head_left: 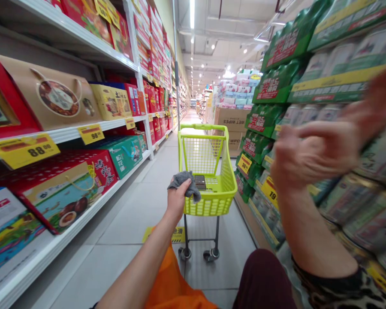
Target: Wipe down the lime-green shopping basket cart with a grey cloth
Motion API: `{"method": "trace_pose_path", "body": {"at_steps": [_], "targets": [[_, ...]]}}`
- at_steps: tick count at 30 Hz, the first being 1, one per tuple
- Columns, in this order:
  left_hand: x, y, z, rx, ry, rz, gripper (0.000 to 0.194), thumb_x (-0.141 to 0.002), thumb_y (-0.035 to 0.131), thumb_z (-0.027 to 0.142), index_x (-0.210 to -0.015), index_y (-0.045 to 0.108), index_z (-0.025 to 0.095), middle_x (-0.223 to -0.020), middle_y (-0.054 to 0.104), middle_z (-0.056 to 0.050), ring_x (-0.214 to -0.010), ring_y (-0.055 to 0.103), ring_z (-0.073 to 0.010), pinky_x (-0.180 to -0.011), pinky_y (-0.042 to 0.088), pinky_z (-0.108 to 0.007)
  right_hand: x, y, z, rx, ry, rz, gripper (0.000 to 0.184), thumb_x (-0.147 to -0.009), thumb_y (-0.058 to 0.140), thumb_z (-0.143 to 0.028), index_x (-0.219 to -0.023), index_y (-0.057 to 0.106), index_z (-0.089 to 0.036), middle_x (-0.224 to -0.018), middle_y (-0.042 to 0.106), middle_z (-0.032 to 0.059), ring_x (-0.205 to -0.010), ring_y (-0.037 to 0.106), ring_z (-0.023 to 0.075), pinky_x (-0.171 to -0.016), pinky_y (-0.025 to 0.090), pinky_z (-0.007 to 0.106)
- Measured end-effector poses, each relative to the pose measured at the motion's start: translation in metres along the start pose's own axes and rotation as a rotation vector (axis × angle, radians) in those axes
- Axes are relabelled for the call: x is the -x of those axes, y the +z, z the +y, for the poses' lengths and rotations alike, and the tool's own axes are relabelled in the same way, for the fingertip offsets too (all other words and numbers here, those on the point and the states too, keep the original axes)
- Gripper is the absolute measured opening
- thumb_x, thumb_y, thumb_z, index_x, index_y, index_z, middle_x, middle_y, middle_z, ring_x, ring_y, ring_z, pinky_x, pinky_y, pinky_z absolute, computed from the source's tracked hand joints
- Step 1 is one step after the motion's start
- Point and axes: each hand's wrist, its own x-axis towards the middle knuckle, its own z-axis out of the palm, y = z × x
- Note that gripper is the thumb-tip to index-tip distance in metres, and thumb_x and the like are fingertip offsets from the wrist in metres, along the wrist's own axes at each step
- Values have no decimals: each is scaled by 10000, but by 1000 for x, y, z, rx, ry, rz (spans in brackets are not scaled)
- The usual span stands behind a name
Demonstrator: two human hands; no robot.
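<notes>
A crumpled grey cloth [187,184] is gripped in my left hand [177,198], thumb pressed on top. This hand is at the near left corner of a lime-green shopping cart [212,203]; I cannot tell whether the cloth touches its rim. Inside the basket, just beyond the cloth, lies a small dark flat object [200,182]. My right hand [315,148] is raised on the right, bent at the wrist, in front of stacked drink cans. It is smeared by motion, so its fingers cannot be made out. A leopard-print sleeve [347,283] covers that arm's lower end.
Shelves of gift boxes [61,96] with yellow price tags line the left. Green-wrapped drink packs [270,90] are stacked high on the right, with wet-wipes cartons [231,120] beyond. A tiled aisle [122,214] runs ahead; a yellow floor sign [178,234] lies beside the cart's wheels.
</notes>
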Motion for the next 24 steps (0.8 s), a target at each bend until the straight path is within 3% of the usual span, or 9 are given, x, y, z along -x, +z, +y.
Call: {"method": "trace_pose_path", "body": {"at_steps": [2,4,14,16,18,20,22,24], "targets": [[2,0,0,-44,44,-10,390,-560,709,340,-876,601,139,-801,653,-22,-773,615,-163,-716,481,-287,8,-1,-4,52,-202,84,206,-792,527,-278,-604,480,-210,-1325,426,-87,-1275,334,244,-1072,276,479],[4,0,1,-72,77,-7,374,-581,695,323,-896,605,144,-840,647,-19,-808,601,-157,-769,466,-293,16,-2,-6,70,-277,121,207,-763,560,-248,-582,465,-213,-1362,366,-128,-1291,307,246,-1080,258,494],[10,8,6,-62,100,2,304,-626,670,298,-889,603,161,-847,636,3,-818,585,-140,-803,444,-285,31,-17,-11,-22,-64,119,146,-713,619,-162,-634,521,-235,-1355,397,-76,-1288,312,261,-1073,261,519],[13,17,6,-33,79,-13,291,-634,666,306,-880,607,163,-846,649,1,-824,596,-144,-809,446,-289,48,-14,-17,-120,54,-42,107,-742,600,-167,-694,538,-239,-1320,441,-17,-1253,371,254,-1052,313,503],[17,30,6,-1,17,-74,301,-637,671,322,-885,619,159,-877,664,-14,-871,604,-160,-846,440,-300,73,-7,-22,-225,134,-375,95,-754,597,-191,-837,572,-232,-1289,471,44,-1219,416,254,-1018,362,495],[23,43,5,73,-113,-203,334,-663,655,372,-916,630,156,-955,668,-38,-958,593,-181,-903,423,-312,103,0,-24,-282,157,-675,299,-749,601,-229,-1045,558,-211,-1290,470,94,-1213,420,261,-1001,375,491],[29,55,5,175,-275,-382,389,-713,595,446,-986,624,170,-1045,651,-52,-1045,563,-196,-946,407,-330,129,5,-22,-285,210,-775,427,-761,575,-231,-1180,499,-195,-1283,477,114,-1204,429,244,-994,383,462],[32,60,5,195,-372,-551,454,-763,509,507,-1069,595,184,-1133,616,-66,-1124,519,-212,-980,387,-364,148,5,-13,-273,273,-744,389,-786,516,-193,-1175,506,-208,-1207,541,93,-1142,486,204,-965,414,403]]}}
